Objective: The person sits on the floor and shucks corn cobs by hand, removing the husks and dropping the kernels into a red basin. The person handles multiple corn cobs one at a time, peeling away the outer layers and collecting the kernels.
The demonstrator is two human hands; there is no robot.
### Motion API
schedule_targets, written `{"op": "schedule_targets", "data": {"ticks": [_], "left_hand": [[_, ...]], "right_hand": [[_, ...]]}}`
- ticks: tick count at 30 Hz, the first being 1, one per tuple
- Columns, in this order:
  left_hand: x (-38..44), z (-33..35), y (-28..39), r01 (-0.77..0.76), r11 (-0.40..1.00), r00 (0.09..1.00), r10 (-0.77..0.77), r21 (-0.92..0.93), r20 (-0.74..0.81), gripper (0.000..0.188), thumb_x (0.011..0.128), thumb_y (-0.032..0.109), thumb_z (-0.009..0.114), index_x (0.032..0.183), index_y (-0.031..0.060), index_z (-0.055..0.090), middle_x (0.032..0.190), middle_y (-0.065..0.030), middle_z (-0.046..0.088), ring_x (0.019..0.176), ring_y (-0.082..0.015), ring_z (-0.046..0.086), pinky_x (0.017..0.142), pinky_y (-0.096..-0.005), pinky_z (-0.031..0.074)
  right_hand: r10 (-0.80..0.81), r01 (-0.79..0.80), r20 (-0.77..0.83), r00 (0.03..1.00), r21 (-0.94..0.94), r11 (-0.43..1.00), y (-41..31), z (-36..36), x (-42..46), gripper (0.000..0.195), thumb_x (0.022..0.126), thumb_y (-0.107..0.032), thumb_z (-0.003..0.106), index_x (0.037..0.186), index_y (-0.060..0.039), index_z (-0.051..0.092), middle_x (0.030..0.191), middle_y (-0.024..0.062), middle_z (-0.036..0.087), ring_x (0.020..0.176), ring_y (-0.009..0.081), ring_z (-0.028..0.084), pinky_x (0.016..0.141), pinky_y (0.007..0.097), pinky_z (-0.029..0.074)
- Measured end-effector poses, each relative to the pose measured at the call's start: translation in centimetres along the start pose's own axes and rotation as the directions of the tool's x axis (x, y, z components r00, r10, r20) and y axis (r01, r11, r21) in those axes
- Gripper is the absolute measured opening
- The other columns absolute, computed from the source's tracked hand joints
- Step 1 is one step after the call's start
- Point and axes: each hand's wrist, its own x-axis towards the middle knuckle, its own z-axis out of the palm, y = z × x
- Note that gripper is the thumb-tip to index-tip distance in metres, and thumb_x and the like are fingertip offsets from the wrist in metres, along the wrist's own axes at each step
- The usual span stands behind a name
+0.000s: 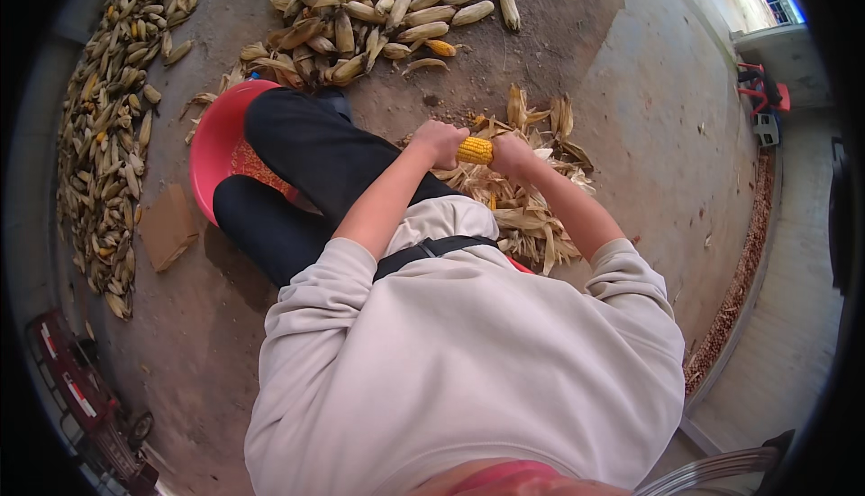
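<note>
Between my two hands is a yellow ear of corn (475, 150), its kernels bare in the middle. My left hand (440, 144) grips one end and my right hand (511, 156) grips the other, beyond my right thigh. Torn dry corn husks (537, 215) lie heaped on the floor below and beside my hands. A red plastic basin (206, 151) with loose kernels (253, 168) in it stands at my knees, partly hidden by my dark trousers.
Unhusked corn ears (426, 16) are piled ahead, and a longer heap (101, 158) runs along the left. A cardboard piece (167, 227) lies beside the basin. A dark red vehicle (88, 394) stands lower left, a red chair (767, 88) at the upper right.
</note>
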Motion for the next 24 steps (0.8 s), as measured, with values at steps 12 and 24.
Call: {"op": "schedule_targets", "data": {"ticks": [12,24], "left_hand": [[-0.4,-0.3,0.2,0.129,0.992,0.992,-0.129,-0.01,0.017,0.043,0.071,0.031,0.077,0.107,0.0158,0.061,0.097,-0.0125,0.073,0.096,-0.0307,0.071,0.084,-0.043,0.056],[-0.8,0.1,-0.2,0.177,0.981,0.983,-0.173,0.083,-0.054,0.044,0.069,0.037,0.082,0.101,0.012,0.064,0.097,-0.0122,0.074,0.092,-0.0301,0.072,0.08,-0.0415,0.058]], "right_hand": [[-0.162,0.123,-0.244,0.956,-0.168,0.978,0.0,0.4,-1.1,0.042,0.078,-0.045,0.072,0.09,-0.005,0.067,0.075,0.0149,0.07,0.07,0.0336,0.069,0.065,0.0434,0.055],[-0.114,0.081,-0.369,0.923,-0.103,0.991,-2.2,2.0,-1.5,0.069,0.083,-0.068,0.063,0.095,0.0001,0.055,0.073,0.02,0.067,0.07,0.0378,0.068,0.063,0.046,0.053]]}}
